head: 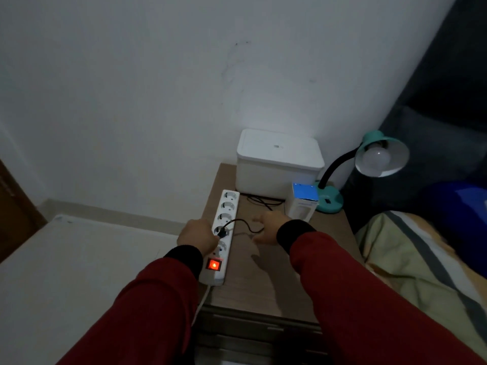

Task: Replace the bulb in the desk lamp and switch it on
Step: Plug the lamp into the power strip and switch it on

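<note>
A teal desk lamp (329,201) stands at the back right of the nightstand (266,288), its gooseneck bent so the shade faces me. A white bulb (375,158) sits in the shade, unlit. A white power strip (229,204) lies along the nightstand's left edge with its red switch (214,265) glowing. A black plug (221,233) sits in one of its middle sockets, and its cord (247,225) loops to the right. My left hand (196,234) grips the strip's left side beside the plug. My right hand (266,227) hovers over the cord, fingers apart, holding nothing.
A white lidded box (279,159) stands against the wall at the back. A blue-and-white bulb carton (303,204) stands upright between it and the lamp base. A bed (421,264) with striped bedding lies on the right. The room is dim.
</note>
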`<state>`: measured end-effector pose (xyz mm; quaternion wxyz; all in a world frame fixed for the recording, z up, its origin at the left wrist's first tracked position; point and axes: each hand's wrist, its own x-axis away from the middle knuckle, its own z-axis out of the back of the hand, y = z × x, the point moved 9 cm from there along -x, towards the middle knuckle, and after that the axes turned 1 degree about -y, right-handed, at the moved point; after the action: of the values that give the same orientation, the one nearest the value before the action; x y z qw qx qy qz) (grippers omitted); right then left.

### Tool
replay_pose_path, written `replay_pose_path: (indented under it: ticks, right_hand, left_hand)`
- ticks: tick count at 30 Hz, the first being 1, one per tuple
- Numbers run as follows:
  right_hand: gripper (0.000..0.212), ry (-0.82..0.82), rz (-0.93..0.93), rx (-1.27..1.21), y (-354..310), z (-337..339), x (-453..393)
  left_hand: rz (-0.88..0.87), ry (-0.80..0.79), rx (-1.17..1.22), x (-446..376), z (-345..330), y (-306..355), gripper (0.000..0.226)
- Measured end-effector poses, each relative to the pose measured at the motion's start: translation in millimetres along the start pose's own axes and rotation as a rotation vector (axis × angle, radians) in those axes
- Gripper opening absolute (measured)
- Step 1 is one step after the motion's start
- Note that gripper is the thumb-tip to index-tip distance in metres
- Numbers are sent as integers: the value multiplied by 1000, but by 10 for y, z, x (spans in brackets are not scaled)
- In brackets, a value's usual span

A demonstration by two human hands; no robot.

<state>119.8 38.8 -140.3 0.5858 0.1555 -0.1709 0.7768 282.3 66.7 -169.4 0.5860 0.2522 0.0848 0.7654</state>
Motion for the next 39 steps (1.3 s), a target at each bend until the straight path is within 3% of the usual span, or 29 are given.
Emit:
replay_pose_path:
  ticks: [6, 10, 16, 19, 22, 27, 30, 33, 37, 39]
  right_hand:
    - [51, -19, -82, 110, 438, 232, 217]
    - [35, 16, -121, 146, 796, 426, 356]
    - [30, 97, -207, 63, 1551, 639, 524]
    - [34, 117, -260, -11, 1986, 625, 550]
    - [23, 141, -293, -109, 2400, 495, 418]
    - [53, 261, -262, -345, 2835, 158, 77]
    - [62, 320, -205, -418, 2900, -56, -110]
    - [67, 381, -172, -444, 2982, -235, -339]
    - [66, 484, -169, -426, 3074, -362, -566]
    - [64, 530, -157, -389, 3095, -365, -649]
  left_hand:
    - [-48, 32, -183, 34, 163, 498, 43]
    - [-62, 26, -183, 46, 170, 918, 45]
    - [-220, 12, -323, 12, -54, 1869, 26]
    - [-324, -19, -319, -31, -347, 2374, 27]
    - [-377, -57, -276, -155, -714, 2763, 27]
    - [-346, -131, -154, -344, -1362, 2976, 34]
    - [-416, -152, -179, -412, -1664, 2966, 38]
    - [-462, -90, -149, -494, -1858, 2912, 51]
    - [-582, 126, -164, -523, -1952, 2842, 61]
    - [-579, 135, -132, -551, -1981, 2801, 64]
